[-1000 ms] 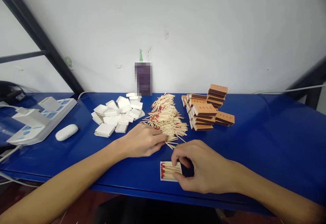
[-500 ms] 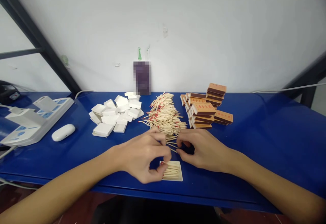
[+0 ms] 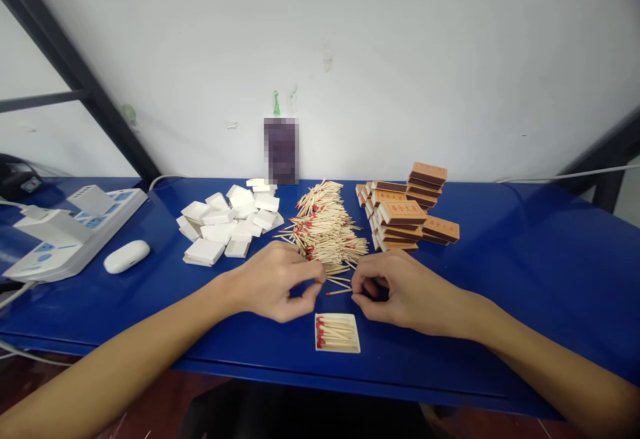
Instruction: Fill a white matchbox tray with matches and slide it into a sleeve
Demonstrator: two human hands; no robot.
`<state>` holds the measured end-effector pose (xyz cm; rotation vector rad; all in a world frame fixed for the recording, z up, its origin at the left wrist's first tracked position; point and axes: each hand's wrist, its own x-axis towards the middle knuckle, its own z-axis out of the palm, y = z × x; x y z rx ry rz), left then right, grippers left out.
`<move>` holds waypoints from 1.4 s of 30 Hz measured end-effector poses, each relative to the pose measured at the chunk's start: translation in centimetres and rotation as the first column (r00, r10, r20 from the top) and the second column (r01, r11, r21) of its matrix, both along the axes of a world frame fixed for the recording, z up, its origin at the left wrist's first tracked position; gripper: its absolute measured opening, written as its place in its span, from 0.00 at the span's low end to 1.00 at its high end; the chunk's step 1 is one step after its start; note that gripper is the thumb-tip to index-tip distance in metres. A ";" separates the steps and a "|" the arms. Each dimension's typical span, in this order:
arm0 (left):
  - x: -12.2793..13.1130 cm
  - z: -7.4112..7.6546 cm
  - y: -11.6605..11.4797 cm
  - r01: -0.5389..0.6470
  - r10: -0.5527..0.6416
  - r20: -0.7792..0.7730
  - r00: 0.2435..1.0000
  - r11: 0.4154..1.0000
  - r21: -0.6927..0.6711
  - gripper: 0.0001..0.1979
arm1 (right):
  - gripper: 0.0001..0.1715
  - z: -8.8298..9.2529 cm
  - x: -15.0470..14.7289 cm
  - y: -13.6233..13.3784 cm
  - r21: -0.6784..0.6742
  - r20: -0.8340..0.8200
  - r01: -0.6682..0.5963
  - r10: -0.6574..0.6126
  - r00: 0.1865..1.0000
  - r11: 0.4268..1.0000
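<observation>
A white matchbox tray (image 3: 358, 339) lies near the table's front edge, with a layer of red-headed matches (image 3: 337, 331) in it, heads to the left. Above and left of it, my left hand (image 3: 287, 282) has thumb and forefinger pinched together at the front of the match pile (image 3: 330, 226); whatever they hold is too small to make out. My right hand (image 3: 395, 292) is closed at the pile's right front corner. Between its fingertips is the tail of a single match (image 3: 339, 292), whose red head points left.
Empty white trays (image 3: 215, 232) lie heaped to the left of the pile. Orange-brown matchbox sleeves (image 3: 400, 212) are stacked on the right. Further left are a white earbud case (image 3: 127, 256) and a power strip (image 3: 107, 226) with plugs. A blurred dark card (image 3: 281, 152) leans on the wall.
My left hand has moved up and away from the tray to the front of the pile, uncovering the match heads in it. My right hand has barely shifted.
</observation>
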<state>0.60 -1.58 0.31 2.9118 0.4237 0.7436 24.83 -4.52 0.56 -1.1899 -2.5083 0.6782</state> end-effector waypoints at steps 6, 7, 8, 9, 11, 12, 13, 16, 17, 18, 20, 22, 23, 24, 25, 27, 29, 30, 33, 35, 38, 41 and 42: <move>-1.3 0.3 1.8 -0.113 0.124 -0.102 0.987 0.988 0.108 0.09 | 0.03 0.1 -0.3 -0.1 0.049 0.085 0.011 -0.015 0.996 0.999; -1.4 0.4 2.0 -0.120 0.135 -0.127 0.983 0.986 0.117 0.09 | 0.04 0.0 -0.3 -0.1 0.049 0.097 0.004 -0.009 0.995 0.999; -1.6 0.5 2.2 -0.124 0.142 -0.155 0.978 0.985 0.120 0.09 | 0.05 -0.1 -0.3 0.0 0.048 0.104 -0.003 -0.002 0.995 0.999; -1.8 0.7 2.3 -0.125 0.145 -0.185 0.972 0.985 0.117 0.08 | 0.06 -0.2 -0.3 0.0 0.048 0.106 -0.009 0.004 0.994 0.999; -2.0 1.1 2.4 -0.121 0.141 -0.249 0.958 0.988 0.096 0.08 | 0.06 -0.3 -0.3 0.1 0.055 0.105 -0.014 0.008 0.994 0.998; -2.1 1.3 2.4 -0.118 0.135 -0.276 0.952 0.990 0.077 0.08 | 0.06 -0.4 -0.3 0.2 0.060 0.104 -0.010 0.004 0.995 0.998; -2.2 1.5 2.4 -0.117 0.129 -0.298 0.946 0.992 0.057 0.08 | 0.06 -0.3 -0.3 0.2 0.061 0.102 -0.005 -0.002 0.995 0.998; -2.3 1.9 2.3 -0.126 0.119 -0.321 0.939 0.992 0.001 0.06 | 0.06 0.0 -0.3 0.0 0.037 0.051 0.019 -0.020 0.998 0.999; -2.3 1.9 2.2 -0.130 0.120 -0.325 0.938 0.991 -0.010 0.05 | 0.05 0.2 -0.3 -0.2 0.010 0.014 0.022 -0.022 1.000 1.000; -2.3 1.8 2.2 -0.135 0.122 -0.329 0.937 0.991 -0.016 0.03 | 0.05 0.4 -0.4 -0.4 -0.028 -0.030 0.019 -0.020 0.999 0.999; -2.2 1.5 2.3 -0.140 0.127 -0.337 0.933 0.990 -0.016 0.03 | 0.04 0.7 -0.7 -1.1 -0.110 -0.105 -0.002 -0.010 0.994 0.994; -2.1 1.2 2.3 -0.138 0.124 -0.338 0.933 0.990 -0.018 0.04 | 0.04 0.8 -1.1 -1.8 -0.157 -0.127 -0.026 0.006 0.992 0.987; -2.0 1.0 2.2 -0.135 0.119 -0.335 0.935 0.991 -0.025 0.04 | 0.05 0.8 -1.3 -2.1 -0.164 -0.119 -0.038 0.018 0.993 0.986; -1.9 0.9 2.2 -0.130 0.110 -0.330 0.938 0.991 -0.039 0.04 | 0.05 0.7 -1.5 -2.3 -0.162 -0.107 -0.045 0.027 0.994 0.986; -1.8 0.8 2.1 -0.122 0.098 -0.322 0.942 0.991 -0.058 0.04 | 0.05 0.6 -1.6 -2.4 -0.153 -0.096 -0.046 0.032 0.995 0.987; -1.6 0.6 1.9 -0.098 0.060 -0.295 0.953 0.989 -0.113 0.04 | 0.07 0.3 -1.6 -2.3 -0.119 -0.095 -0.021 0.010 0.995 0.993; -1.4 0.4 1.7 -0.064 0.018 -0.259 0.966 0.983 -0.170 0.03 | 0.10 -0.1 -1.5 -1.7 -0.053 -0.102 0.050 -0.055 0.993 0.997; -1.4 0.3 1.7 -0.047 0.001 -0.241 0.970 0.981 -0.187 0.05 | 0.10 -0.3 -1.4 -1.4 -0.008 -0.096 0.090 -0.091 0.991 0.996; -1.4 0.1 1.7 -0.027 -0.010 -0.214 0.977 0.985 -0.169 0.10 | 0.06 -1.0 -0.9 -0.3 0.116 -0.033 0.147 -0.144 0.989 0.982; -1.4 0.1 1.8 -0.045 0.019 -0.213 0.977 0.992 -0.119 0.10 | 0.06 -1.4 -0.8 0.1 0.151 0.010 0.133 -0.136 0.991 0.980; -1.5 0.1 1.9 -0.078 0.068 -0.210 0.975 0.996 -0.040 0.08 | 0.07 -1.8 -0.7 0.2 0.161 0.035 0.107 -0.114 0.993 0.981; -1.5 0.0 2.1 -0.082 0.080 -0.225 0.971 0.997 0.000 0.08 | 0.08 -1.9 -0.7 0.3 0.183 0.025 0.100 -0.106 0.994 0.978; -1.6 -0.1 2.1 -0.080 0.080 -0.232 0.969 0.997 0.007 0.08 | 0.08 -2.0 -0.7 0.3 0.191 0.021 0.100 -0.106 0.994 0.976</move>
